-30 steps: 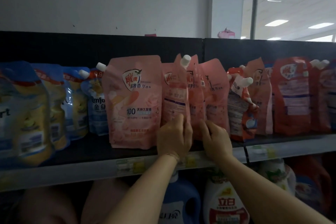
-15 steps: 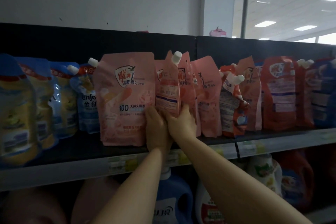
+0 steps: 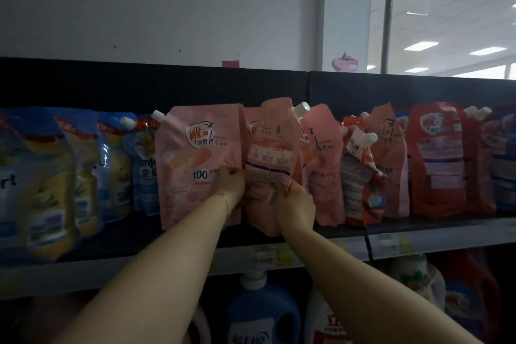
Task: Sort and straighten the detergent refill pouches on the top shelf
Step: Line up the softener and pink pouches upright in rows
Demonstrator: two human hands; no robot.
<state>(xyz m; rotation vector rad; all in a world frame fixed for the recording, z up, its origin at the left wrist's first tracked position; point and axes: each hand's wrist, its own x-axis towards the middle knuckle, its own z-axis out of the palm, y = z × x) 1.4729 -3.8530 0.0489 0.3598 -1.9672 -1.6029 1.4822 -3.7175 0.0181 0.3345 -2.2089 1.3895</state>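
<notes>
Pink refill pouch [image 3: 272,153], back label outward, long axis upright, spout upper right, at top shelf [image 3: 446,237] front, touching front-facing pink pouch [image 3: 195,165] leftward; left hand [image 3: 230,186] pinches its left edge, right hand [image 3: 296,208] grips lower right corner

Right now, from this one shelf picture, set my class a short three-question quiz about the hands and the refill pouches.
1. True or false: the right hand grips a red pouch.
2. Multiple choice: the pink pouch in that hand has a cap of which colour? A white, B blue, C black.
3. Fill in: on the shelf, the blue pouches stand to the ____ of the pink ones.
Key: 1 false; 2 A; 3 left.
</notes>
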